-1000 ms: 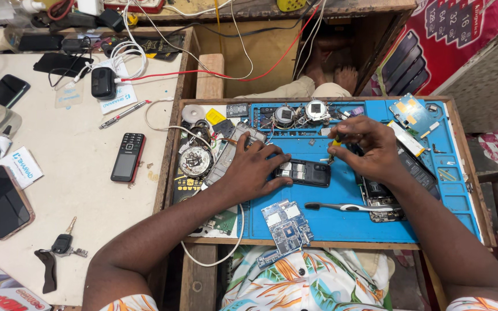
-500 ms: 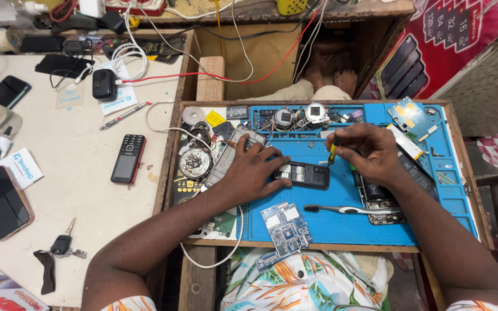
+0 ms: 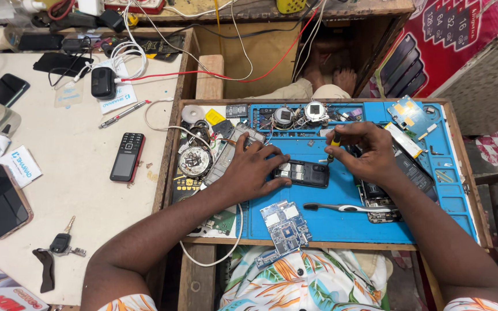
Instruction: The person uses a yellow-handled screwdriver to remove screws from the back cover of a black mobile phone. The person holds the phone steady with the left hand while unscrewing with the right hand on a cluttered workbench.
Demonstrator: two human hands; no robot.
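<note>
Phone point(image 3: 302, 172) with its back off, pinned flat on the blue repair mat point(image 3: 341, 222) under a screwdriver tip.

Left hand point(image 3: 253, 171) lies flat beside it, fingertips pressing its near end so it stays put; right hand point(image 3: 364, 152) pinches a small yellow-handled screwdriver point(image 3: 334, 144) upright, fingers closed tight round the handle, tip down at the phone's far end. It looks light, stiff and slick-cased, with its insides exposed and probably delicate, so holding it by the edges and steadying from above seems wiser than squeezing the middle. Just below on the mat lie a bare circuit board point(image 3: 286, 226) and a black toothbrush point(image 3: 341, 207); another opened handset point(image 3: 378, 198) sits under the right wrist. Well apart on the pale table point(image 3: 76, 201), a black keypad phone point(image 3: 128, 156).
</note>
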